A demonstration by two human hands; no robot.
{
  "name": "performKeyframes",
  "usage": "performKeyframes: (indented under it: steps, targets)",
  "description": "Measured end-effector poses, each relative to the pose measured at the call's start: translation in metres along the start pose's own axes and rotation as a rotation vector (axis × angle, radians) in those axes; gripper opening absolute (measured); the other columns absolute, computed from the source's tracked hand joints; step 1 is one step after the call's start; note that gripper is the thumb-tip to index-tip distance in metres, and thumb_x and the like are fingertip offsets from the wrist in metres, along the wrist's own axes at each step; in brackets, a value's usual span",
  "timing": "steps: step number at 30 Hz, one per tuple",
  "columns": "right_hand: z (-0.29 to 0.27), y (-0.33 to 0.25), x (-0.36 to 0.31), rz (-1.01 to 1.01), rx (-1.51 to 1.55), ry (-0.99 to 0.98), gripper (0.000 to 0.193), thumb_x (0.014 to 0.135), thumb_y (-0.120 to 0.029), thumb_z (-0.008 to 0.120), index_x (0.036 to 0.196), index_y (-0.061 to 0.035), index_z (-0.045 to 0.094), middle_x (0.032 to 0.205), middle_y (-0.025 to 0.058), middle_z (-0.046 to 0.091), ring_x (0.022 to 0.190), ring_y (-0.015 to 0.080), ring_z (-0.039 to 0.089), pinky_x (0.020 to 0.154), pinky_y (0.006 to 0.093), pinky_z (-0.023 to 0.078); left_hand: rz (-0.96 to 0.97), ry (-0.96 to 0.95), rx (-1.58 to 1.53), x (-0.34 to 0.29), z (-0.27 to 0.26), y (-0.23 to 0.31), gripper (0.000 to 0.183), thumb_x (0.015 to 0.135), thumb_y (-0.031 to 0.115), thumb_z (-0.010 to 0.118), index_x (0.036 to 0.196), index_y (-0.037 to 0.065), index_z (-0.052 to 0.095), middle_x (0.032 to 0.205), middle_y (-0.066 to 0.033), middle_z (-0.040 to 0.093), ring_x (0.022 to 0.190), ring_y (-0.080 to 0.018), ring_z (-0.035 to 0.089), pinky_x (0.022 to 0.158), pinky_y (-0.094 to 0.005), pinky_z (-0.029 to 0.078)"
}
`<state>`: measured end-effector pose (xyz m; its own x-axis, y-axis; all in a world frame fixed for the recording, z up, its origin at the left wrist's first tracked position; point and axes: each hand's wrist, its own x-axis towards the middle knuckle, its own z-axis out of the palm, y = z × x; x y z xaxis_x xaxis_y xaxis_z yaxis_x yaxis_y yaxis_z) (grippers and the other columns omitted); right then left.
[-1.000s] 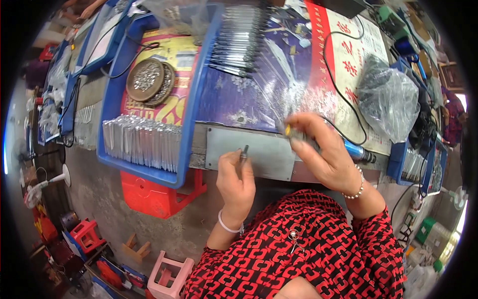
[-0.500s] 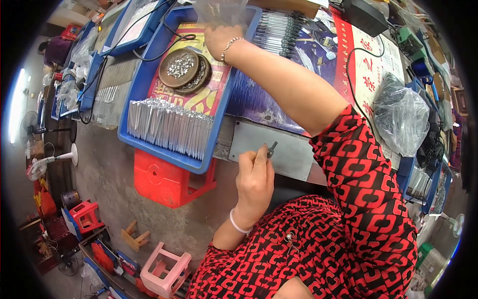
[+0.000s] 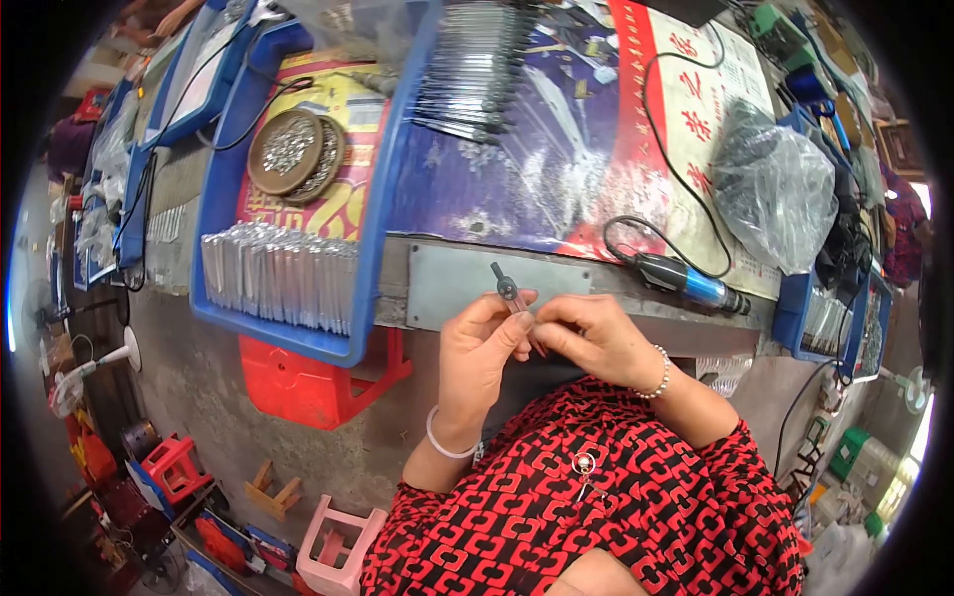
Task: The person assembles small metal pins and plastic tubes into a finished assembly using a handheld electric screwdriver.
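Note:
My left hand (image 3: 477,360) is closed in a pinch around a small drawing compass (image 3: 508,289), its dark handle and round hinge poking up above the fingers. Its lower legs are mostly hidden by my fingers. Close on its right, my right hand (image 3: 594,340) is closed too, thumb and fingertips pressed together at the lower end of the compass. Whatever those fingertips hold is too small to make out. Both hands are in front of a grey metal plate (image 3: 452,288) at the table's near edge.
On the left a blue tray (image 3: 370,268) holds a row of silver metal legs (image 3: 278,273), two round dishes of small metal parts (image 3: 288,151) and a plastic bag (image 3: 348,30). Further back lie several compasses (image 3: 467,65). A corded electric screwdriver (image 3: 686,280) and a clear bag (image 3: 780,189) are on the right.
My right hand has come back from the plastic bag in the tray's far end to meet my left hand, which still holds the compass. The view has shifted, bringing the electric screwdriver into sight.

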<state>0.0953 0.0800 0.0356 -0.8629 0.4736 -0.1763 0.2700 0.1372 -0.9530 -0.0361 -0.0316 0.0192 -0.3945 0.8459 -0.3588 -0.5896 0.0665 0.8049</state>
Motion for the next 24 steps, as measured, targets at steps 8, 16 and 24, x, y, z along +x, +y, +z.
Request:
performKeyframes:
  steps: [8, 16, 24]
  targets:
    - [-0.014, 0.015, -0.019, -0.088, 0.092, -0.023, 0.019, 0.086, -0.015, 0.065, 0.074, -0.0005, 0.058, 0.064, 0.0068, 0.057, 0.055, 0.0143, 0.051, 0.051, 0.0289, 0.041, 0.15, -0.108, 0.272, -0.002, 0.016, -0.014, 0.018, 0.09, 0.002, 0.059, 0.105, -0.006, 0.064, 0.078, -0.0008, 0.051, 0.059, -0.0054, 0.049, 0.052, -0.0194, 0.04]
    - [-0.024, 0.027, -0.033, 0.052, 0.17, -0.139, 0.027, 0.081, -0.015, 0.066, 0.065, 0.0016, 0.052, 0.051, 0.0064, 0.046, 0.048, 0.0107, 0.039, 0.046, 0.0315, 0.035, 0.063, -0.186, 0.434, -0.011, 0.021, -0.01, 0.016, 0.091, 0.001, 0.056, 0.103, -0.007, 0.064, 0.075, -0.002, 0.047, 0.057, -0.0067, 0.047, 0.049, -0.021, 0.038]
    - [-0.027, 0.031, -0.032, 0.314, 0.435, -0.29, 0.028, 0.086, -0.02, 0.064, 0.066, -0.0001, 0.058, 0.061, 0.0014, 0.06, 0.053, 0.0045, 0.052, 0.049, 0.0226, 0.042, -0.052, -0.307, 0.529, -0.009, 0.015, -0.006, 0.016, 0.091, 0.004, 0.056, 0.101, -0.006, 0.064, 0.071, -0.0022, 0.047, 0.056, -0.007, 0.047, 0.048, -0.0225, 0.037]
